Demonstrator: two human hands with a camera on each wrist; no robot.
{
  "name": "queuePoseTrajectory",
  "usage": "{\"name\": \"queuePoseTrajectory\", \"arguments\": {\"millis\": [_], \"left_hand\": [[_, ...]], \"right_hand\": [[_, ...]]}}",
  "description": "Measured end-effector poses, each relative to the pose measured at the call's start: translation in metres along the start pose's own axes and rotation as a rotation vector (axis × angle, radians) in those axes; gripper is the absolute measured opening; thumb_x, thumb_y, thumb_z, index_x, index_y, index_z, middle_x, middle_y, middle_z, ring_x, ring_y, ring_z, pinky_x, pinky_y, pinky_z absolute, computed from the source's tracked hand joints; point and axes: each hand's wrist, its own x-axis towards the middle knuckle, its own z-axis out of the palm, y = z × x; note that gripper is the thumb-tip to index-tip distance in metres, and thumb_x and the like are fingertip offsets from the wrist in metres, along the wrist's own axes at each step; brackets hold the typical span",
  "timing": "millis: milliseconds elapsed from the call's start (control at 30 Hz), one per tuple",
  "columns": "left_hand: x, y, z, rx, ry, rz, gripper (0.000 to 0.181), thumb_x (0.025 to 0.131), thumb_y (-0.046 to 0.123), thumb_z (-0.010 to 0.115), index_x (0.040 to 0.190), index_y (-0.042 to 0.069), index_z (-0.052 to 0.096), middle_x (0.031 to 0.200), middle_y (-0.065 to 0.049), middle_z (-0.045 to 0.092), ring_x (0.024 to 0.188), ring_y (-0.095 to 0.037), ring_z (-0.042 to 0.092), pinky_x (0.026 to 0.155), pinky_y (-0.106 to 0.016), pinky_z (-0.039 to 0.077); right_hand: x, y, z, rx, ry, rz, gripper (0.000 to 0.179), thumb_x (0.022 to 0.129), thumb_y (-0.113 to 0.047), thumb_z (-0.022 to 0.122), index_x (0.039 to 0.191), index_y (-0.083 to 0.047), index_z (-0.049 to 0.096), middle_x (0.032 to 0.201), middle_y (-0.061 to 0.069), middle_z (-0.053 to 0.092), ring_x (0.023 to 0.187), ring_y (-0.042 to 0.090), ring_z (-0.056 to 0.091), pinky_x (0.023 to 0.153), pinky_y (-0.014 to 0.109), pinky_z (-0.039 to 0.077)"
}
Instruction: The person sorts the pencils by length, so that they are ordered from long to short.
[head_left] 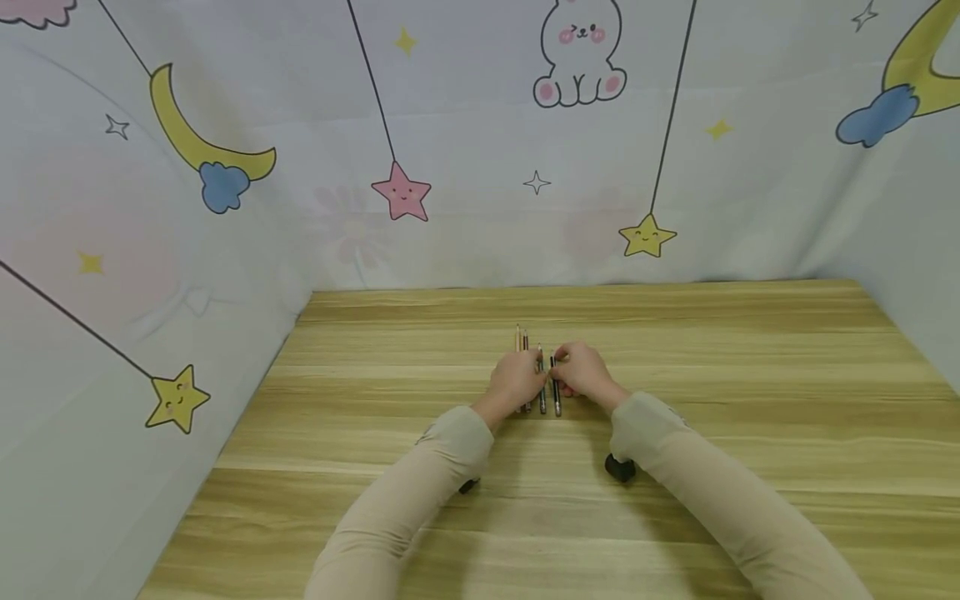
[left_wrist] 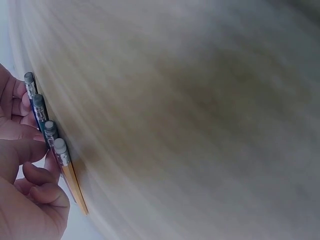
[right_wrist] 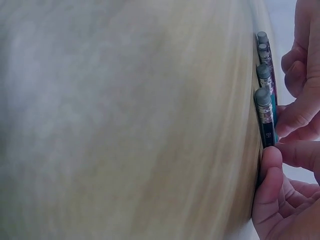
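Several pencils lie side by side on the wooden table, their eraser ends toward me. From left to right they are a yellow pencil (left_wrist: 74, 185), a dark red pencil (head_left: 526, 337), a teal pencil (head_left: 542, 403) and a black pencil (head_left: 557, 402). My left hand (head_left: 517, 375) reaches over the two left ones, its thumb and finger pinching the teal pencil; it covers their middles. With thumb and fingertips my right hand (head_left: 588, 371) pinches the black pencil, whose printed barrel shows in the right wrist view. Both hands' fingertips nearly meet.
The wood-grain table (head_left: 360, 467) stretches around the hands. Behind it and at the sides hangs a pale curtain (head_left: 480, 242) printed with stars, moons and a bunny. A black device (head_left: 620, 468) is under the right cuff, and a dark piece (head_left: 468, 485) shows below the left sleeve.
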Motion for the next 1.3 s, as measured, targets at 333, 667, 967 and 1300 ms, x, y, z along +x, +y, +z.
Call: {"name": "queuePoseTrajectory", "arguments": {"millis": [333,667,967,1300], "left_hand": [[0.0,-0.003,0.0,-0.018,-0.003,0.04,0.031,0.086,0.024,0.056,0.113,0.011,0.057,0.08,-0.002,0.064,0.053,-0.009,0.047,0.043,-0.019,0.034],[-0.007,-0.01,-0.004,-0.097,-0.009,0.058,0.029,0.085,0.02,0.054,0.112,0.012,0.057,0.092,0.0,0.067,0.067,-0.009,0.058,0.048,-0.02,0.041],[-0.016,-0.017,-0.007,-0.13,0.002,0.1,0.026,0.084,0.018,0.055,0.108,0.011,0.059,0.088,-0.002,0.066,0.06,-0.008,0.053,0.048,-0.019,0.04],[-0.024,-0.026,-0.01,-0.18,0.054,0.161,0.026,0.084,0.019,0.055,0.107,0.01,0.062,0.085,-0.001,0.065,0.067,-0.009,0.054,0.054,-0.019,0.04]], "right_hand": [[-0.001,0.004,0.001,0.0,0.009,-0.036,0.036,0.083,-0.009,0.058,0.115,0.005,0.049,0.06,0.007,0.058,0.041,0.009,0.049,0.041,0.022,0.044],[-0.01,0.012,-0.005,0.008,-0.032,-0.097,0.035,0.081,-0.008,0.056,0.112,0.007,0.05,0.056,0.006,0.057,0.041,0.012,0.052,0.041,0.024,0.045],[-0.028,0.019,-0.017,0.02,-0.058,-0.133,0.032,0.083,-0.01,0.056,0.11,0.006,0.05,0.063,0.009,0.06,0.045,0.013,0.053,0.045,0.027,0.047],[-0.046,0.028,-0.038,0.015,-0.068,-0.189,0.033,0.084,-0.014,0.056,0.111,0.005,0.051,0.064,0.013,0.058,0.047,0.014,0.052,0.047,0.03,0.046]]}}
